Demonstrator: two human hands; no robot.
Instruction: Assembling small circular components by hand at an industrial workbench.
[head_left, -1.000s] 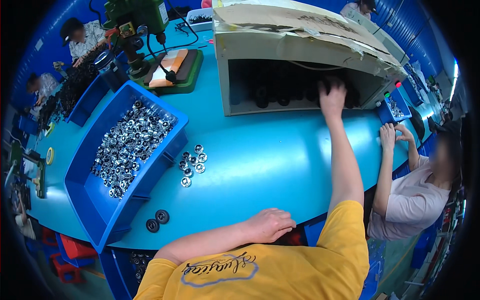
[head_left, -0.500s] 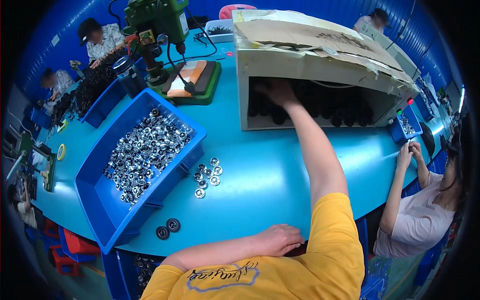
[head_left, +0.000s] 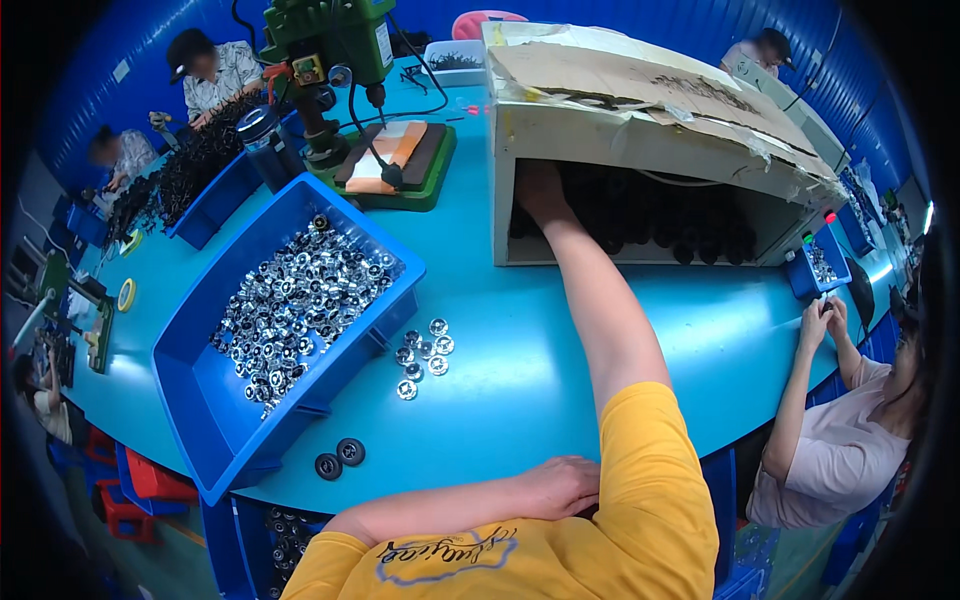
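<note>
My right hand [head_left: 541, 190] reaches into the dark opening of a pale box [head_left: 505, 215], near its left inner wall. Its fingers are lost in shadow, so whether it holds anything does not show. Black round wheels [head_left: 690, 240] lie piled inside the box. My left hand [head_left: 562, 486] rests at the near table edge, fingers loosely laid out, its tips partly covered by my yellow sleeve. Two black wheels [head_left: 338, 458] lie on the table to its left. Several shiny metal-coloured hubs [head_left: 426, 350] lie loose beside a blue bin [head_left: 190, 375] of similar hubs.
A green drill press [head_left: 400, 195] stands behind the bin, with a dark cylindrical container [head_left: 268, 150] beside it. A white tray [head_left: 455, 75] sits farther back. At the right, a co-worker [head_left: 830, 430] handles something small near a small blue bin [head_left: 800, 275]. Others sit at the far left.
My right hand has gone deeper into the box, toward its left wall. The view has shifted slightly, and my right sleeve now overlaps the left fingertips.
</note>
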